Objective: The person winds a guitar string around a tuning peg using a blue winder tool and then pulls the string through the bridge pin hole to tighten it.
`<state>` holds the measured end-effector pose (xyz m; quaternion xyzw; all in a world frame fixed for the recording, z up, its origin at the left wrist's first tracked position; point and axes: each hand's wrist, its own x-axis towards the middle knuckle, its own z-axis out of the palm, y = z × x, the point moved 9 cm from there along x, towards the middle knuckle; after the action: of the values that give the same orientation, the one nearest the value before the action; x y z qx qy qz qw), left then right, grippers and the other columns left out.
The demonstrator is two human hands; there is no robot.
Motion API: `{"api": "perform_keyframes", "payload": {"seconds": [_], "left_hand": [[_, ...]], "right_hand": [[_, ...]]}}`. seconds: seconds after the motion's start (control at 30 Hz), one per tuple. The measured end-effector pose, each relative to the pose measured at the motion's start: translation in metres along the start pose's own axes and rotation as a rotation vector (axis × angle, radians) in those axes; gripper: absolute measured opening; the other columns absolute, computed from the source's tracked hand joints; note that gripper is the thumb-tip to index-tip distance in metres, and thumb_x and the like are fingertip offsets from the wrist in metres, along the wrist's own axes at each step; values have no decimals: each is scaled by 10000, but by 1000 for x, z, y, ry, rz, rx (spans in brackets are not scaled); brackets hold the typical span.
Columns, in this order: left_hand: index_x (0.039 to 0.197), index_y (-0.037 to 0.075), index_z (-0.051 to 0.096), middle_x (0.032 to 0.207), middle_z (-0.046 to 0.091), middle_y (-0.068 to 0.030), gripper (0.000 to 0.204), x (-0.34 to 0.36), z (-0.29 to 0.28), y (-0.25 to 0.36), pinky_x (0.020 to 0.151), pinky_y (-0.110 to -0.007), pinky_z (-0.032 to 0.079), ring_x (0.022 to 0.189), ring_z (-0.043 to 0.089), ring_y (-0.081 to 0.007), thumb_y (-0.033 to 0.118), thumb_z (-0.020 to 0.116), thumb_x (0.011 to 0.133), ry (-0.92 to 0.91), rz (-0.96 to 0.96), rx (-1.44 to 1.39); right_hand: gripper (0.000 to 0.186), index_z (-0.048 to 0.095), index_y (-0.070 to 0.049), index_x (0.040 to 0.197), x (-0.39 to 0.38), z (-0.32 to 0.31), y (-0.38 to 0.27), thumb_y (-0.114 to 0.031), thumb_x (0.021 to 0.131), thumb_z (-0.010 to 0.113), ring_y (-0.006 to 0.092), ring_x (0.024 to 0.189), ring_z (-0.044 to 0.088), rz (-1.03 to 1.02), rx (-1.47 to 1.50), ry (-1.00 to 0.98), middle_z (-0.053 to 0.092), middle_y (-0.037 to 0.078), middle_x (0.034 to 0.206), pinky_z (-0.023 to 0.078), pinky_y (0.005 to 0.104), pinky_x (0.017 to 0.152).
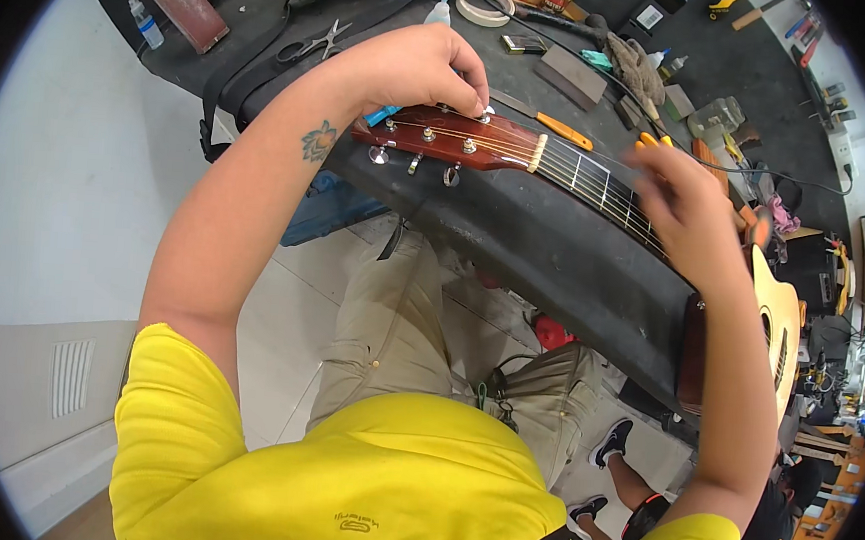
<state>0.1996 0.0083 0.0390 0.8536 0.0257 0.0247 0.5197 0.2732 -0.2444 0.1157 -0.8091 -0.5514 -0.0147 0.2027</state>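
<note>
— Guitar (584, 178): where placed?
— Laid along the black bench (565, 241), headstock (506, 153) leftward.
— Hands?
— Kept apart. Left hand (422, 67): fingertips closed on a tuning peg (489, 110). Right hand (692, 210): blurred, held over the neck (613, 199); grip cannot be told.

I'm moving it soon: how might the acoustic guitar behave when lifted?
The acoustic guitar would probably stay stiff along its long, fretted neck. Its broad body likely makes that end heavier. The headstock looks glossy, so might feel slippery.
</note>
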Motion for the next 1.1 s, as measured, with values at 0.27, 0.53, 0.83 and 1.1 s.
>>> {"api": "perform_keyframes", "payload": {"seconds": [0.27, 0.53, 0.83, 1.1], "left_hand": [[956, 14, 787, 784, 687, -1, 154, 2, 4, 10, 618, -268, 429, 692, 566, -70, 152, 779, 888, -78, -58, 0], [908, 10, 788, 774, 680, -13, 141, 11, 4, 2, 583, -273, 408, 649, 538, -79, 137, 745, 866, -83, -100, -17], [862, 15, 790, 754, 681, -37, 198, 21, 4, 4, 526, -284, 393, 593, 509, -96, 183, 743, 768, -83, -206, 107], [779, 37, 756, 726, 671, -26, 129, 23, 5, 0, 529, -284, 394, 608, 510, -93, 161, 733, 755, -131, -174, 58]], "right_hand": [[277, 768, -86, 1245, 69, 65, -62, -127, 979, 704, 333, 892, 670, -200, -5, -113, 671, 138, 970, 551, 418, 807], [229, 809, -66, 1150, 66, 70, -68, -122, 945, 724, 318, 865, 686, -185, 73, 8, 665, 136, 928, 556, 421, 785], [211, 815, -59, 1112, 64, 67, -69, -116, 922, 744, 316, 846, 701, -106, 84, 28, 694, 133, 954, 573, 406, 781], [236, 821, -76, 1116, 64, 68, -68, -161, 910, 742, 317, 907, 721, -105, 31, 72, 712, 120, 1014, 584, 420, 830]]}}
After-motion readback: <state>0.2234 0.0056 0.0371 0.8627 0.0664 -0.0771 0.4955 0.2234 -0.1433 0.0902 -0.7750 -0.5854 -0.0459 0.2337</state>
